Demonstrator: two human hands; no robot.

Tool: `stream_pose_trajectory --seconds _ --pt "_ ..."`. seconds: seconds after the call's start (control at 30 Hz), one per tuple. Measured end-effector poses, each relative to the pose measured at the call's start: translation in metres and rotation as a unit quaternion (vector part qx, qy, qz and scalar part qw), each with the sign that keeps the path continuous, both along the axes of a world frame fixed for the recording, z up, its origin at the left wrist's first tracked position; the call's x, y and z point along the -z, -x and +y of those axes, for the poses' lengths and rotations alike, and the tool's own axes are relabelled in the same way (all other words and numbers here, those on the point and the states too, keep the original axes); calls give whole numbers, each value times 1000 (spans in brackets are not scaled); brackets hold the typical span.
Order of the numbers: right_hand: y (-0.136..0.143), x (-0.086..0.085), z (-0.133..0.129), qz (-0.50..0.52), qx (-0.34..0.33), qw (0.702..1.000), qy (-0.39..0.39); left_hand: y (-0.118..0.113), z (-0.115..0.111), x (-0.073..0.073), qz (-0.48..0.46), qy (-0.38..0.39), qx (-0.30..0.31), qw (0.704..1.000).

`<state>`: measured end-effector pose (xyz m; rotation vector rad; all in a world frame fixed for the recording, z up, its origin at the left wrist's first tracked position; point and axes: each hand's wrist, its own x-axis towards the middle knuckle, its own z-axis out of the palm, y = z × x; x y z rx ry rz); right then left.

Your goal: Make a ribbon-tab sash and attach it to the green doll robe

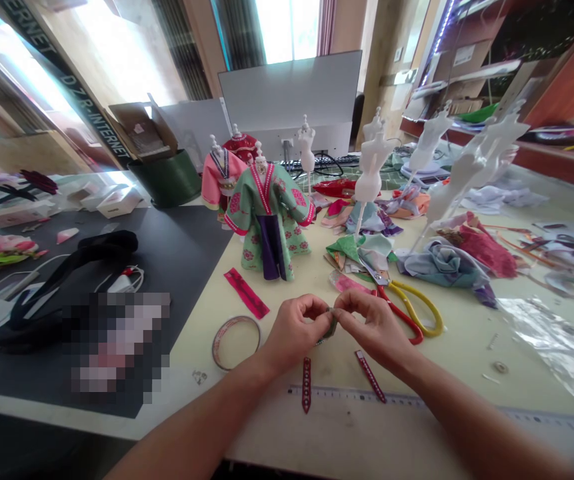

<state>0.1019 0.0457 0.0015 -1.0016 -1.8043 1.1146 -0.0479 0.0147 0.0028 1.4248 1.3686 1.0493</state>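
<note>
My left hand [294, 331] and my right hand [374, 327] meet over the pale table, thumbs and forefingers pinched on a small dark green piece [331, 327] between them. Its lower edge shows a light trim; the fingers hide the rest. Below the hands lie two narrow red strips with pale dots, one pointed [307, 385] and one slanting [371, 377]. A roll of tape [236, 343] lies left of my left hand. Scissors with red and yellow handles [419, 308] lie just beyond my right hand.
Behind the hands stands a small green robe [249, 220] on a form, beside a pink one [213, 177]. White mannequin forms [371, 167] and fabric scraps [449, 263] fill the back right. A ruler [337, 392] runs along the front; clear plastic [557, 353] lies right.
</note>
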Motion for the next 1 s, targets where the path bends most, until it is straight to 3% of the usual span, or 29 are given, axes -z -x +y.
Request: stream_pose_trajectory --seconds 0.67,1.0 --pt "1 1 -3 -15 -5 999 -38 2 1 0 30 -37 1 999" --pt "-2 1 3 53 12 994 95 1 -1 -2 -117 43 25 992"
